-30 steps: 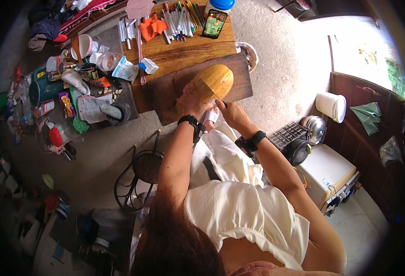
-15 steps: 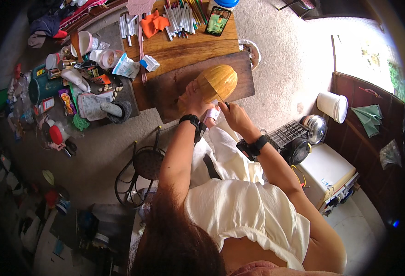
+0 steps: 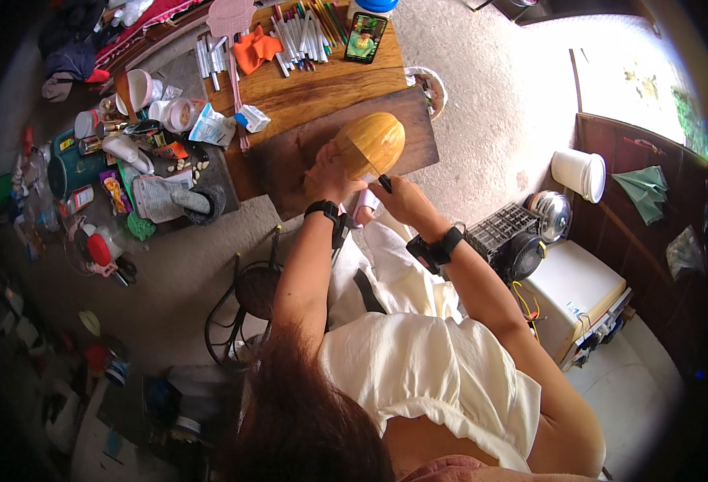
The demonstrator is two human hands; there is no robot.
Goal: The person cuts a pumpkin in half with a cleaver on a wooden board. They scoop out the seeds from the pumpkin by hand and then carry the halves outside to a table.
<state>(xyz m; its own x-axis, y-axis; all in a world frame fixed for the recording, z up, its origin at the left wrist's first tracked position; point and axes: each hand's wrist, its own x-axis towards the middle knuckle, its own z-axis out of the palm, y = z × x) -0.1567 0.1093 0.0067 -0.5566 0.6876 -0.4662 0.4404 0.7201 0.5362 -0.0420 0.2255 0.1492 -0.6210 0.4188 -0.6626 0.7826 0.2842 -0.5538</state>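
A large oval yellow-orange melon (image 3: 379, 145) lies on a dark wooden cutting board (image 3: 277, 165). My left hand (image 3: 330, 178) grips the melon's left end, its fingers partly hidden against the rind. In my right hand (image 3: 406, 201) is a knife (image 3: 384, 183), held by its black handle at the melon's near side. Its thin blade runs across the melon toward the far left; how deep it sits in the flesh I cannot tell. Both wrists wear black bands with small devices.
The board rests on a wooden table (image 3: 322, 84) with several markers (image 3: 301, 40), an orange cloth (image 3: 256, 50) and a propped phone (image 3: 366, 37). Left are jars, packets and a stone mortar (image 3: 205, 205). A stool (image 3: 256, 291) stands near my left; a fan (image 3: 522, 255) and white bucket (image 3: 579, 174) are right.
The whole view has shifted slightly, so table and board appear a little further left. Both hands keep their places on the melon and the knife; the blade's motion is too slight to tell.
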